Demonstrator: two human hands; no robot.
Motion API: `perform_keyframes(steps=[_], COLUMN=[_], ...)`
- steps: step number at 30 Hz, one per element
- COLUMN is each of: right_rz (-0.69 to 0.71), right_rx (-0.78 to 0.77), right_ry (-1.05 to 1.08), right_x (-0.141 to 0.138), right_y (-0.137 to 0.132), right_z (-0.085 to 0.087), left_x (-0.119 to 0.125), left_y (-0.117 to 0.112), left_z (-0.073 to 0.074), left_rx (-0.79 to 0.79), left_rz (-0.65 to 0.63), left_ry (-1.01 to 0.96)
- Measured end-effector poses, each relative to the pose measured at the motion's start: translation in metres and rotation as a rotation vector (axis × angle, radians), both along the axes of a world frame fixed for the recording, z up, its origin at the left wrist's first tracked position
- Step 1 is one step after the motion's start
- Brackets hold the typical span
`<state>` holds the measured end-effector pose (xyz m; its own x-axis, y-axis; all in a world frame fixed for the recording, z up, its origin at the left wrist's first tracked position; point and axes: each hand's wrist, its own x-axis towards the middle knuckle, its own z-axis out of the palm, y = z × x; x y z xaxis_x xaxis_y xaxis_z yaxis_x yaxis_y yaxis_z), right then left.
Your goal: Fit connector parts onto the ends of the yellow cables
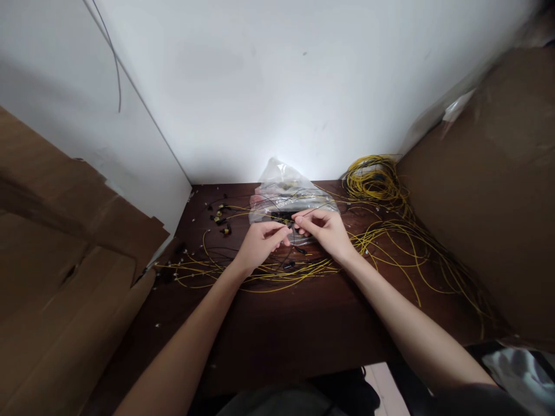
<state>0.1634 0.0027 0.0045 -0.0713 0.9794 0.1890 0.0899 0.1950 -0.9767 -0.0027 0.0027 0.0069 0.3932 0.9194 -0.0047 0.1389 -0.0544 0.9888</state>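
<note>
My left hand and my right hand meet over the middle of the table, fingertips nearly touching. Both are closed in a pinch on a thin black wire, whose end is too small to make out. Behind and beneath them lies a clear plastic bag with dark parts in it. Long yellow wires run across the table under my wrists. Small black pieces with yellow bits lie left of my left hand.
A coil of yellow wire sits at the back right of the dark table. Cardboard stands at the left and a cardboard box at the right. A white wall closes off the back. Tiny white scraps dot the left side.
</note>
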Motion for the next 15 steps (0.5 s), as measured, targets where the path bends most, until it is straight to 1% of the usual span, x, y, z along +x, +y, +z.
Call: perform_keyframes(steps=[2, 4, 9, 11, 15], right_rz=[0.049, 0.065, 0.024, -0.020, -0.171], right_rx=[0.011, 0.022, 0.033, 0.028, 0.027], right_ry=[-0.040, -0.078, -0.105, -0.082, -0.040], right_x=[-0.0005, -0.0014, -0.0016, -0.0006, 0.0019], right_y=[-0.0014, -0.0027, -0.0028, -0.0015, 0.0012], right_z=[0.0017, 0.0031, 0.0020, 0.0003, -0.0011], left_x=[-0.0005, -0.0009, -0.0010, -0.0008, -0.0001], left_y=[0.0002, 0.0005, 0.0014, 0.0017, 0.0024], left_z=[-0.0007, -0.0014, -0.0027, -0.0037, -0.0064], left_rx=[0.003, 0.008, 0.028, 0.017, -0.005], left_rz=[-0.003, -0.009, -0.030, -0.030, -0.018], left_ry=[-0.001, 0.006, 0.022, 0.022, 0.013])
